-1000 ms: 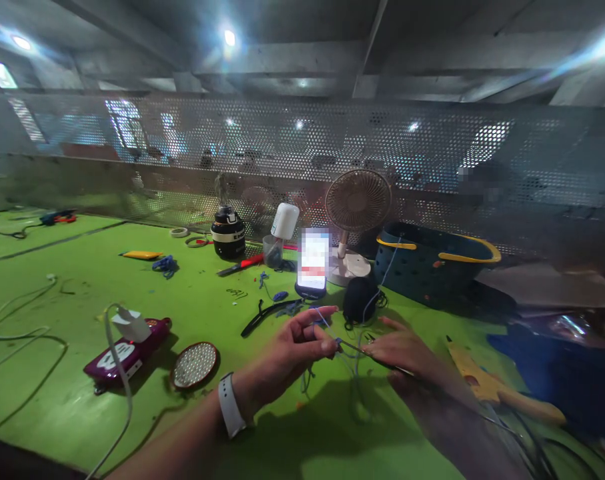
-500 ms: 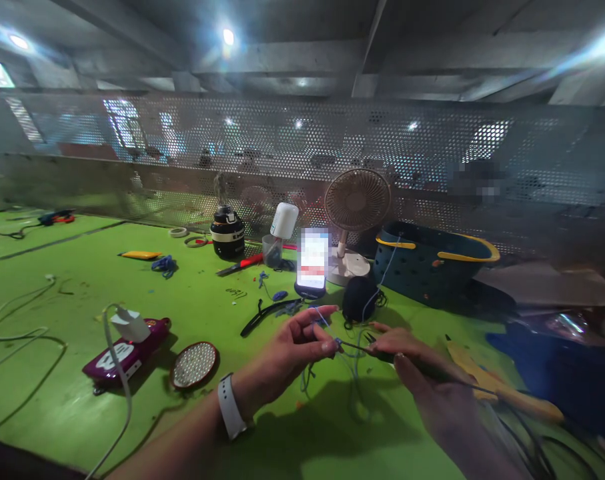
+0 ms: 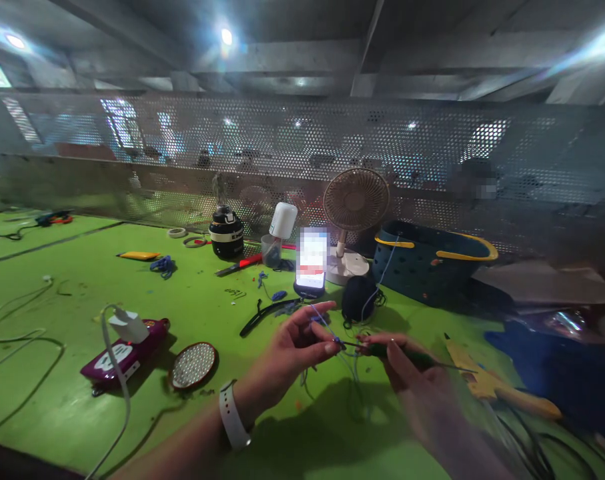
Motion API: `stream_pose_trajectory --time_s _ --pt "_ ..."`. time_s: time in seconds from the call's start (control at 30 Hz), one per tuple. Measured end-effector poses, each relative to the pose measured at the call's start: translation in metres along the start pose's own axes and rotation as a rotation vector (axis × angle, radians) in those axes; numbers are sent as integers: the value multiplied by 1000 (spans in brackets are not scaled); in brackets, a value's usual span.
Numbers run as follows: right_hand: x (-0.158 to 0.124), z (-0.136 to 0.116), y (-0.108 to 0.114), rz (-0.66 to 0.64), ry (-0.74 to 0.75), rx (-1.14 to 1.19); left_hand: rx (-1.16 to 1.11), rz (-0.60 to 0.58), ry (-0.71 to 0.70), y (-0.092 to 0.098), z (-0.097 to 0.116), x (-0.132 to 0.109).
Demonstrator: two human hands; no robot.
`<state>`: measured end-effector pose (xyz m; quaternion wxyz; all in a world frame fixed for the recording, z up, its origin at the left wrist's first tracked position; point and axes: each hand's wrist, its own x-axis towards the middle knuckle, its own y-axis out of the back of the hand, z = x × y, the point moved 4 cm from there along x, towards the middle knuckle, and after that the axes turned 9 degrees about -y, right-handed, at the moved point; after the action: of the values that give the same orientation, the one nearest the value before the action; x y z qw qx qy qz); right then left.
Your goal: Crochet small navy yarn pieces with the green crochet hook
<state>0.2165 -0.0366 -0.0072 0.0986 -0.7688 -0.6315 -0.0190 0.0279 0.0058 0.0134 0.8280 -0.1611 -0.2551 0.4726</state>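
My left hand [image 3: 302, 340] pinches a small blue crochet piece [image 3: 337, 341] between thumb and finger, with the index finger stretched out. Light blue yarn [image 3: 324, 321] runs over that finger down to the piece, and loose strands hang below. A crochet hook [image 3: 379, 349] with a dark green handle lies in the closed fingers of my right hand [image 3: 415, 373]; its tip meets the piece. Behind the hands sits a dark ball of yarn [image 3: 359, 300]. The stitches are too small to make out.
A lit phone [image 3: 312, 263] stands upright before a fan [image 3: 356, 200]. To the right are a dark basket [image 3: 422, 267] with yellow handles and a yellow glue gun [image 3: 497, 387]. On the left lie a purple power bank [image 3: 132, 353], a round mirror case [image 3: 195, 366] and cables.
My right hand has shifted slightly left with the crochet hook, closer to my left hand, and its fingers have drawn in along the handle. My left hand keeps its pinch.
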Motion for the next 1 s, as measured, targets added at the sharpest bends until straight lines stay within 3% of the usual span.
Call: stream_pose_trajectory --time_s 0.13,0.3,0.43,0.7,1.0 --pt "-3 0 -5 38 32 21 5 30 11 -3 -1 -1" --pt "-16 -20 -14 82 336 -276 22 166 -2 -9 -5 -6" --pt "-23 -34 -23 67 542 -418 -8 183 29 -11 -14 -9" --pt "-18 -27 -26 -74 536 -429 2 153 47 -9 -12 -9" --pt "-23 -31 -29 -35 522 -449 36 153 -12 -10 -9 -7"
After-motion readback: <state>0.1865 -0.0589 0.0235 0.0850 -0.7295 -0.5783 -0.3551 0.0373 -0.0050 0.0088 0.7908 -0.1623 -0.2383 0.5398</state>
